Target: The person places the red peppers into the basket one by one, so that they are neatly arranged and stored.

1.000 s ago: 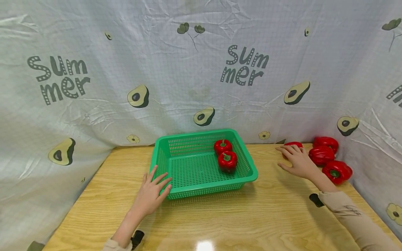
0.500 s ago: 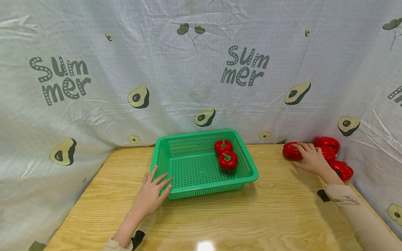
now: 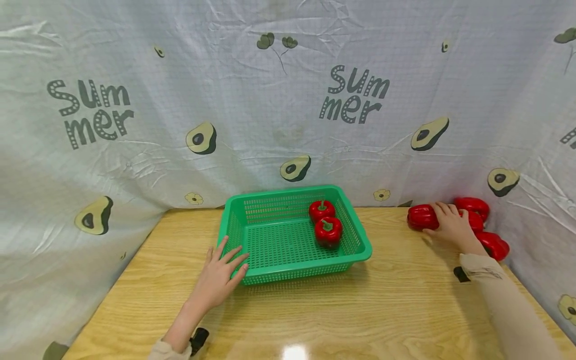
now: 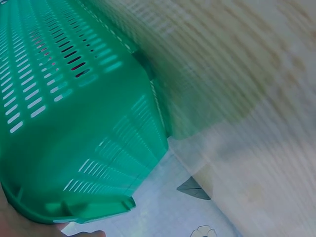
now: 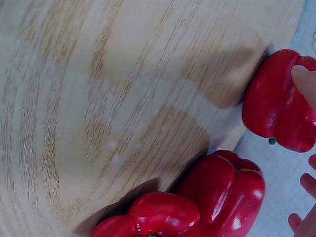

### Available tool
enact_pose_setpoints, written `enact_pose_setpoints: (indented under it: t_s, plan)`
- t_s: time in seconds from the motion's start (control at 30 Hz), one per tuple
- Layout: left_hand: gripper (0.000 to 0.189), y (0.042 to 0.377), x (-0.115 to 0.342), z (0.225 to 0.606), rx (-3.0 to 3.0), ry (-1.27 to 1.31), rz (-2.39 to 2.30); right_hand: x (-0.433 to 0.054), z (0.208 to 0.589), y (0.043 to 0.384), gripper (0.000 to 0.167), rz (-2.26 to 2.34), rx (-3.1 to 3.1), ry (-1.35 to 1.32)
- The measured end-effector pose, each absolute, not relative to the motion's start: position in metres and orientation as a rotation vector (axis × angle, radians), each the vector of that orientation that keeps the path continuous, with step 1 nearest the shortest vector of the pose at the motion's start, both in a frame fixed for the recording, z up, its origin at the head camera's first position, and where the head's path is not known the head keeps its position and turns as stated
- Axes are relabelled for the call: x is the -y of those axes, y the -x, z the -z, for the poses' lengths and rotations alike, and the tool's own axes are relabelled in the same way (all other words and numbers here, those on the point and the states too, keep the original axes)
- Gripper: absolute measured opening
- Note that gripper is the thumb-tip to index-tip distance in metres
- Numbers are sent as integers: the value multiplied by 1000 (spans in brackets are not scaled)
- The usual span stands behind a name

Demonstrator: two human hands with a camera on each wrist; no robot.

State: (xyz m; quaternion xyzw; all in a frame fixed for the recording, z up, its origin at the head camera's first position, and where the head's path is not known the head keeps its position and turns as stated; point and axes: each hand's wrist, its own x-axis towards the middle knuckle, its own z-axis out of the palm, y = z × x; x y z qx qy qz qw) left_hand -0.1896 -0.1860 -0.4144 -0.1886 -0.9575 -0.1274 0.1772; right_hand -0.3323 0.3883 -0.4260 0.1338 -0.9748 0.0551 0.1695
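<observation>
My left hand [image 3: 216, 280] rests with spread, fairly straight fingers at the near left corner of a green perforated plastic basket [image 3: 288, 270]. In the left wrist view, part of that hand shows beside the basket rim [image 4: 37, 215]. Two red bell peppers stand inside at the right: a near one [image 3: 328, 232] and a far one [image 3: 320, 209]. At the far right, my right hand [image 3: 452, 230] reaches over a lying bell pepper [image 3: 421, 217]. In the right wrist view its thumb [image 5: 305, 81] overlaps this pepper, and the other fingertips [image 5: 310, 185] stand apart from it.
Several more red bell peppers cluster by the right hand: one at the back [image 3: 474, 204], one at the front [image 3: 495, 246], another partly hidden behind the hand. A wooden table [image 3: 315, 315] lies beneath. White printed cloth [image 3: 252, 100] hangs along the back and sides.
The right hand has moved right, from above the lying pepper to its right end, uncovering more of it. The left hand, the basket and the two peppers inside have kept their places.
</observation>
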Motion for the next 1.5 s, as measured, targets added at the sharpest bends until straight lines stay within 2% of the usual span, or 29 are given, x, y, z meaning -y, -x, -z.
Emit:
enact_pose_setpoints:
  t_s: [0.6, 1.5]
  plan:
    - [40, 193, 180, 411, 2632, 622, 283, -383, 429, 338, 83, -94, 2807, -365]
    - [40, 194, 178, 415, 2656, 586, 251, -380, 439, 337, 78, -89, 2765, -293]
